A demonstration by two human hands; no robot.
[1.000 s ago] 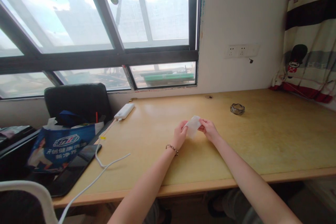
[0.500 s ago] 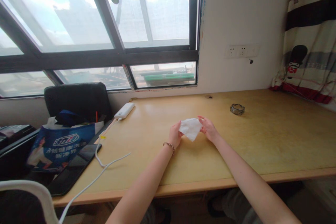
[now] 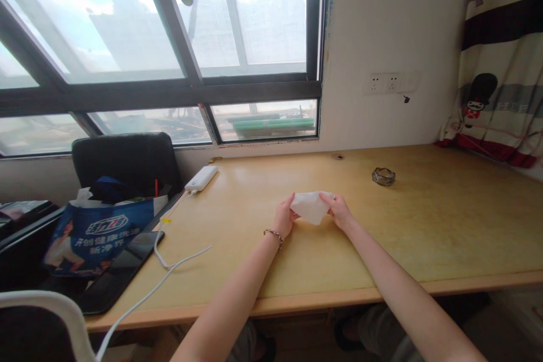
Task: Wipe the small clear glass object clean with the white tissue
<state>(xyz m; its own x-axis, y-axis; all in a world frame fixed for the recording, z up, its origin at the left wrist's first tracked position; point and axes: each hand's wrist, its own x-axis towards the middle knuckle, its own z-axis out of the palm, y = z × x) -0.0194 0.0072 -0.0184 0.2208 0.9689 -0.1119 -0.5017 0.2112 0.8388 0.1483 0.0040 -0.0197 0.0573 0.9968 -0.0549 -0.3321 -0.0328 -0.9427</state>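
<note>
A thin white tissue is stretched between my two hands over the wooden desk. My left hand, with a beaded bracelet on its wrist, pinches the tissue's left edge. At the opposite end, my right hand grips the upper right corner, thumb on top. The lower edge hangs to a blunt point between them. Fingers behind the tissue are partly hidden.
An ashtray-like glass ring sits at the desk's right rear. On the left lie a white power bank, a white cable and a black tablet. A blue bag rests on a black chair.
My right hand has shifted its hold, its thumb now lying over the tissue's corner. The tissue has spread wider and flatter. My left hand stays nearly in place.
</note>
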